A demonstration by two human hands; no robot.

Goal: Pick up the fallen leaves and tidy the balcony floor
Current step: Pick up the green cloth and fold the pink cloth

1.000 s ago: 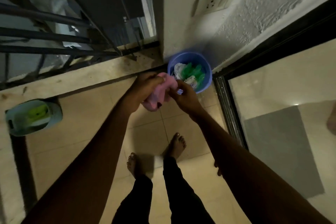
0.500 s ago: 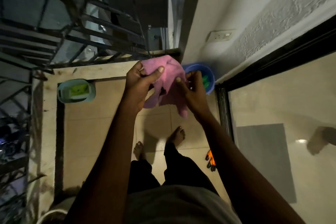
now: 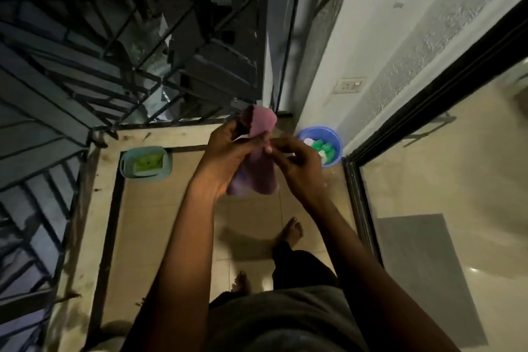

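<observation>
Looking down from the head cam, the person isn't on the leaves at all yet. Both hands are busy with a pink cloth (image 3: 261,127) held up at about chest height. The left hand (image 3: 228,148) has its fingers wrapped round the middle of it, and the right hand (image 3: 297,158) is pinching an edge between thumb and fingertips. The cloth looks soft and fuzzy, bunched into a loose roll with the tail hanging limp. The balcony floor (image 3: 171,223) is smooth beige tile with a slight sheen, and I can't pick out any leaves on it. What could be leaves are the dark bits (image 3: 147,136) scattered along the pale, rougher stone ledge (image 3: 77,237) under the black metal railing (image 3: 137,66), but they're too small to say for sure. So my guess is the actual picking up is all still left to do. Against the ledge sits a teal plastic basket (image 3: 123,164), boxy with rounded corners, and in the corner a round blue plastic tub (image 3: 337,138) holding green and white items.
</observation>
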